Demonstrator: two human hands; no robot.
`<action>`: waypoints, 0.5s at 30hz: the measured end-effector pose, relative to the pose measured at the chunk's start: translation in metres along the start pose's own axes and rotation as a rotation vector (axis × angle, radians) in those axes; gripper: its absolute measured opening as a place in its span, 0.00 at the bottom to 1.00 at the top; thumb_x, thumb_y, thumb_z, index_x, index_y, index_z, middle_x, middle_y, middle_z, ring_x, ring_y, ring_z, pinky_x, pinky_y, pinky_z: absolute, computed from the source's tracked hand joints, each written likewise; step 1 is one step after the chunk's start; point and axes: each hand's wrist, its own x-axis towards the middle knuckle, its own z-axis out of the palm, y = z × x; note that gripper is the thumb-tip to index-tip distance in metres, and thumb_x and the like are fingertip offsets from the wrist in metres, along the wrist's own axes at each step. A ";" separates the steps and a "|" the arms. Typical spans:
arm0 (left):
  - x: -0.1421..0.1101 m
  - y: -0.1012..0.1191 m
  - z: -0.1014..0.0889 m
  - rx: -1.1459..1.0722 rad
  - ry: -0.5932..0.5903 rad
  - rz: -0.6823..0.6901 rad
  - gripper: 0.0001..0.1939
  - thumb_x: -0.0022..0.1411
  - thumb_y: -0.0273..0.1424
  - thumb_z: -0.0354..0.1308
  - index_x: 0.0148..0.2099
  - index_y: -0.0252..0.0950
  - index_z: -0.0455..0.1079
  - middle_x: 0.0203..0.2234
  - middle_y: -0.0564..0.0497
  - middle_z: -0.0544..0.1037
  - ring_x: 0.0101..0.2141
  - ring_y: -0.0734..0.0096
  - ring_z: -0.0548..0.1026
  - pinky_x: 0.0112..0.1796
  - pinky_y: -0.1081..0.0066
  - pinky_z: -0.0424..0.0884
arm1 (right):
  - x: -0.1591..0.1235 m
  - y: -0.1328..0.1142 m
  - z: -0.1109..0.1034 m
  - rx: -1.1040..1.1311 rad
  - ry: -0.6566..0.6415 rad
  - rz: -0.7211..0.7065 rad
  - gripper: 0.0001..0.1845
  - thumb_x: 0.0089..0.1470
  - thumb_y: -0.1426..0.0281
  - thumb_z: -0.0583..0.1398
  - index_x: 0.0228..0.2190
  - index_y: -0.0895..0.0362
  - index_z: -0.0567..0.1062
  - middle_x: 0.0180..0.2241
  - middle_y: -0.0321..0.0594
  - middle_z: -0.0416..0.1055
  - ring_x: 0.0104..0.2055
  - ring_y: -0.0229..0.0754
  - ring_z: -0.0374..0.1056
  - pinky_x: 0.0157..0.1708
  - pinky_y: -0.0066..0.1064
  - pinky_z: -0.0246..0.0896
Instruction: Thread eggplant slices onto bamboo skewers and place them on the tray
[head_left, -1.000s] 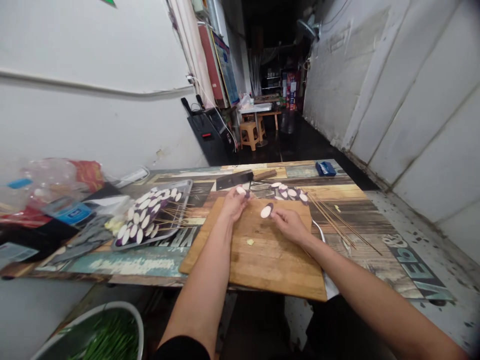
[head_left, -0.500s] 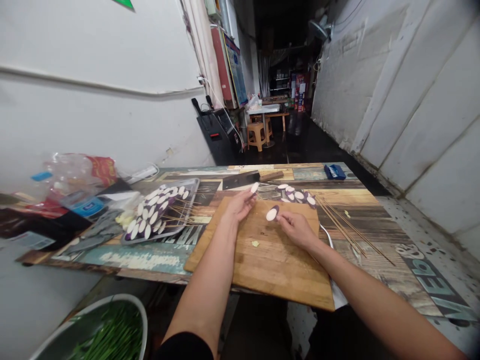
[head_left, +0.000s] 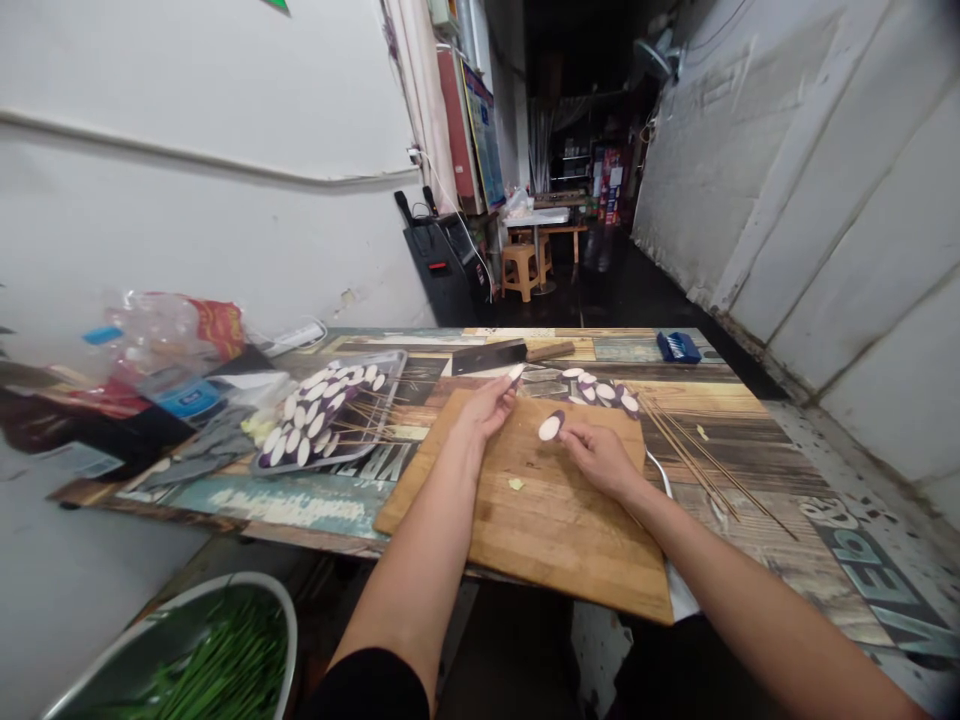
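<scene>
My left hand [head_left: 489, 405] is closed around an eggplant slice [head_left: 516, 372], which shows nearly edge-on above the far edge of the wooden cutting board [head_left: 555, 540]. Whether a skewer runs through that slice, I cannot tell. Over the board, my right hand [head_left: 598, 455] pinches another eggplant slice [head_left: 550, 427] by its edge, its white oval face toward me and purple skin around it. More loose eggplant slices [head_left: 604, 391] lie just beyond the board. Skewered eggplant slices [head_left: 307, 412] are heaped on a metal tray [head_left: 395, 372] to the left.
Bare bamboo skewers [head_left: 686, 455] lie right of the board. Beyond it rests a cleaver [head_left: 491, 356], with a blue box [head_left: 678, 347] at the far right corner. Plastic bottles and bags [head_left: 172, 350] crowd the left end. A basin of green stalks [head_left: 217, 660] stands below the table.
The slice in my left hand has turned more edge-on. My right hand still pinches its slice, almost unmoved over the board. The whole view has shifted slightly.
</scene>
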 end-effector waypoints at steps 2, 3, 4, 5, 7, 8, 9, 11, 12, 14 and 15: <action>0.000 0.000 0.001 0.001 0.014 -0.008 0.07 0.56 0.18 0.52 0.37 0.23 0.69 0.26 0.44 0.72 0.19 0.86 0.65 0.16 0.88 0.62 | 0.000 0.000 0.000 -0.006 -0.006 0.003 0.15 0.53 0.66 0.50 0.22 0.59 0.70 0.21 0.36 0.65 0.25 0.37 0.60 0.26 0.25 0.51; 0.000 0.000 0.001 0.002 0.016 -0.010 0.06 0.56 0.18 0.52 0.37 0.23 0.69 0.26 0.44 0.72 0.19 0.86 0.65 0.16 0.88 0.62 | 0.000 0.001 0.000 -0.009 -0.008 0.002 0.15 0.53 0.66 0.50 0.22 0.59 0.70 0.21 0.36 0.65 0.25 0.37 0.60 0.26 0.25 0.51; 0.000 0.000 0.001 0.003 0.014 -0.010 0.06 0.56 0.18 0.52 0.37 0.23 0.69 0.26 0.44 0.72 0.19 0.86 0.65 0.16 0.88 0.62 | 0.000 0.001 0.000 -0.010 -0.008 0.001 0.15 0.53 0.66 0.50 0.22 0.59 0.70 0.21 0.36 0.65 0.25 0.37 0.61 0.26 0.25 0.51; 0.000 0.000 0.001 0.005 0.013 -0.011 0.07 0.56 0.18 0.52 0.37 0.24 0.69 0.26 0.44 0.72 0.19 0.86 0.65 0.16 0.88 0.62 | 0.001 0.001 0.000 -0.009 -0.011 0.001 0.15 0.53 0.66 0.50 0.22 0.59 0.70 0.21 0.36 0.65 0.25 0.37 0.61 0.27 0.25 0.51; 0.001 0.000 0.001 0.010 0.014 -0.010 0.07 0.57 0.18 0.52 0.38 0.24 0.69 0.26 0.44 0.72 0.19 0.86 0.64 0.16 0.88 0.62 | 0.001 0.002 0.000 -0.004 -0.015 0.003 0.15 0.53 0.66 0.50 0.22 0.59 0.70 0.21 0.36 0.65 0.26 0.38 0.61 0.27 0.26 0.52; 0.001 0.000 0.000 0.012 0.015 -0.009 0.07 0.57 0.18 0.52 0.38 0.24 0.69 0.26 0.44 0.72 0.19 0.86 0.64 0.16 0.89 0.62 | 0.001 0.002 0.000 -0.001 -0.017 0.005 0.16 0.53 0.66 0.49 0.22 0.59 0.70 0.21 0.36 0.65 0.26 0.38 0.61 0.27 0.26 0.52; 0.001 0.000 0.000 0.012 0.016 -0.010 0.07 0.57 0.18 0.51 0.38 0.24 0.69 0.26 0.44 0.72 0.19 0.87 0.64 0.16 0.89 0.62 | 0.001 0.002 0.000 0.001 -0.019 0.007 0.16 0.53 0.66 0.49 0.22 0.59 0.70 0.21 0.36 0.65 0.26 0.38 0.61 0.27 0.26 0.52; 0.002 0.000 0.000 0.012 0.019 -0.008 0.08 0.57 0.18 0.51 0.39 0.23 0.69 0.26 0.44 0.72 0.19 0.87 0.64 0.16 0.88 0.62 | 0.001 0.002 0.000 0.007 -0.021 0.011 0.16 0.53 0.65 0.49 0.22 0.59 0.71 0.22 0.37 0.66 0.26 0.38 0.61 0.28 0.26 0.52; 0.002 0.000 0.000 0.012 0.018 -0.006 0.08 0.57 0.17 0.51 0.38 0.23 0.69 0.26 0.44 0.72 0.18 0.87 0.64 0.16 0.88 0.62 | 0.001 0.002 0.000 0.009 -0.021 0.014 0.16 0.53 0.65 0.49 0.22 0.59 0.71 0.22 0.37 0.66 0.26 0.38 0.61 0.28 0.26 0.52; 0.002 0.000 -0.001 0.014 0.015 0.002 0.07 0.56 0.17 0.52 0.38 0.23 0.69 0.26 0.44 0.72 0.18 0.87 0.64 0.16 0.88 0.61 | 0.001 0.002 0.000 0.015 -0.021 0.019 0.16 0.53 0.65 0.49 0.23 0.59 0.71 0.22 0.37 0.66 0.26 0.38 0.61 0.28 0.26 0.52; 0.002 0.000 -0.001 0.017 0.010 0.006 0.07 0.56 0.17 0.52 0.38 0.23 0.69 0.26 0.44 0.72 0.18 0.87 0.64 0.16 0.88 0.61 | 0.001 0.002 0.000 0.016 -0.019 0.022 0.15 0.53 0.66 0.49 0.23 0.59 0.71 0.22 0.37 0.66 0.26 0.38 0.61 0.28 0.26 0.52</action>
